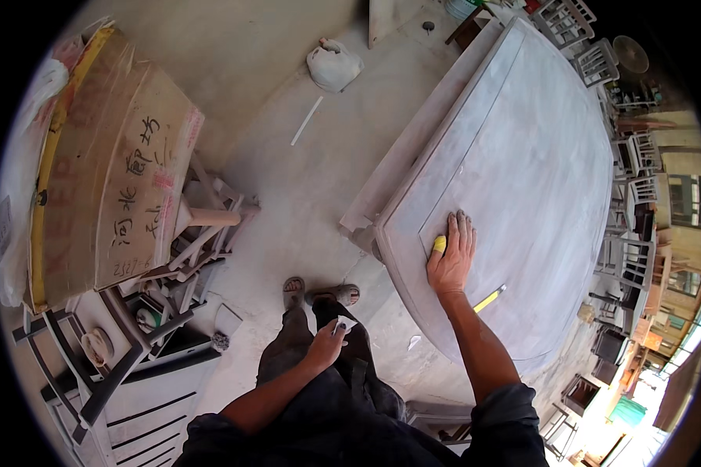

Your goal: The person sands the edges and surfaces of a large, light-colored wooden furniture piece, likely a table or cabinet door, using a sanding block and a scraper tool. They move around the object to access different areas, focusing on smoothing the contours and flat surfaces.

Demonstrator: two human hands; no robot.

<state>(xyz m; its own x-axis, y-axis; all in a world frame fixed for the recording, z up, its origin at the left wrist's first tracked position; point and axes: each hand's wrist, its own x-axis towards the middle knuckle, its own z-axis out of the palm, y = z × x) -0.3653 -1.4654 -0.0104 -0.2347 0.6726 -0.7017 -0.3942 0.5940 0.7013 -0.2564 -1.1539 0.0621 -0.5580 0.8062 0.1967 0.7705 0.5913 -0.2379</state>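
Observation:
My right hand (452,261) lies flat on a large grey-white coated tabletop (537,163), near its corner. Yellow tape wraps the thumb, and whether anything lies under the palm is hidden. Beside my right forearm, a yellow-handled tool (489,298), perhaps a utility knife, rests on the same surface. Down in front of my legs, my left hand (327,344) pinches a small whitish folded piece (344,323), which could be sandpaper or paper. A thin dark line runs along the tabletop inside its border.
Cardboard (134,163) with handwriting is stacked on wooden furniture frames at left. A slatted chair (146,420) stands lower left. On the floor are a white plastic bag (334,64), a pale strip (306,121) and a white scrap (414,342). Several chairs (628,262) line the far right.

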